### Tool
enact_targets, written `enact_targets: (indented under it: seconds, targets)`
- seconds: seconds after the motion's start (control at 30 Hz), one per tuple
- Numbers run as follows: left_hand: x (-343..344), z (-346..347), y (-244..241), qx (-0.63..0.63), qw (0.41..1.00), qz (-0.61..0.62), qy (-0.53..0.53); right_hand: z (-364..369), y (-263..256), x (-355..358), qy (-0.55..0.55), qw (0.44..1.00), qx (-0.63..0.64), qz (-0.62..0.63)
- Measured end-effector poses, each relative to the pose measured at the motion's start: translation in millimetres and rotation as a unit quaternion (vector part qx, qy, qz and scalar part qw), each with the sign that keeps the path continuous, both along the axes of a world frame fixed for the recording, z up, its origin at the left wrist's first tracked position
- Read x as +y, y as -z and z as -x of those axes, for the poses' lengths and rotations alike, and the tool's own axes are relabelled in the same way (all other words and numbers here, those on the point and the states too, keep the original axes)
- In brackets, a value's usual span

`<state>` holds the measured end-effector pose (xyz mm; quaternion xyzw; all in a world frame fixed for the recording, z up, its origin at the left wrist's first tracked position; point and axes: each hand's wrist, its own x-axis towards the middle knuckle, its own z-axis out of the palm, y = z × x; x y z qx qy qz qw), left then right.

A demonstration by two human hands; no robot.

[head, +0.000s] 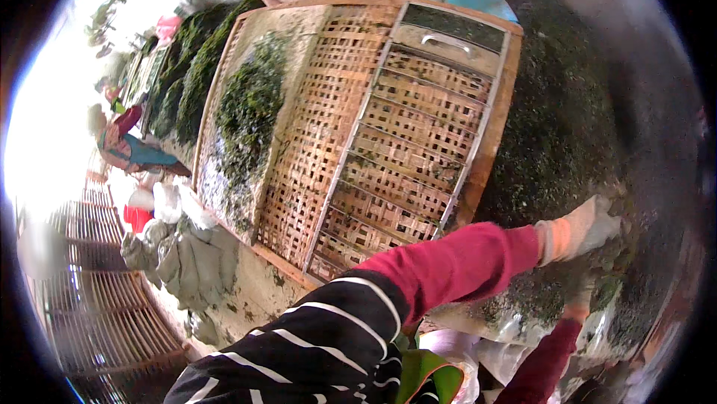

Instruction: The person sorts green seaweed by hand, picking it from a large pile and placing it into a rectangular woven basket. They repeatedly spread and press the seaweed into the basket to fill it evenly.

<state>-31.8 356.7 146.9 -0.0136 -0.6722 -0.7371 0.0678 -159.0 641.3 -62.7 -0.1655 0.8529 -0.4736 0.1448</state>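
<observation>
My left hand (582,227), in a pale work glove with an orange band, reaches to the right over a broad bed of dark green leaf material (552,124). Its fingers blur against the leaves at the bed's right side. Just below it is my right hand (581,292), also gloved and blurred, low among the leaves; its fingers are hard to make out. Whether either hand grips leaves is unclear. To the left of the bed stands a wood-framed woven bamboo lattice (336,101), with a metal-railed section (364,124) and a handle (448,43).
Green leaves (249,113) lie along the lattice's left side, and dark leafy heaps (193,62) rise beyond. A person (131,149) is at the far left. Grey sacks (193,261), a red bucket (136,218) and slatted bamboo racks (106,314) stand below. A blue container (484,6) sits behind the frame.
</observation>
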Motion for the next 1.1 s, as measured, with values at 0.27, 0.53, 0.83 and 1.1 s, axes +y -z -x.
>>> enact_targets:
  seconds: [0.27,0.53,0.83,1.1]
  targets:
    - [-36.9,44.1,-37.0,0.243,0.830,0.501,0.008,20.1,-57.5,-60.2,-0.156,0.788,0.495,-0.332]
    - [-71.9,54.3,-168.9,0.120,0.940,0.311,0.072,-50.6,-2.1,-158.7,-0.100,0.976,0.153,-0.120]
    - [-110.2,47.6,-223.3,-0.036,0.991,-0.054,0.119,-101.1,-142.7,-116.9,-0.316,0.917,-0.026,-0.243]
    - [-129.5,-12.9,-197.4,-0.080,0.982,-0.137,0.099,-150.2,-319.7,-246.2,-0.165,0.900,0.001,0.404]
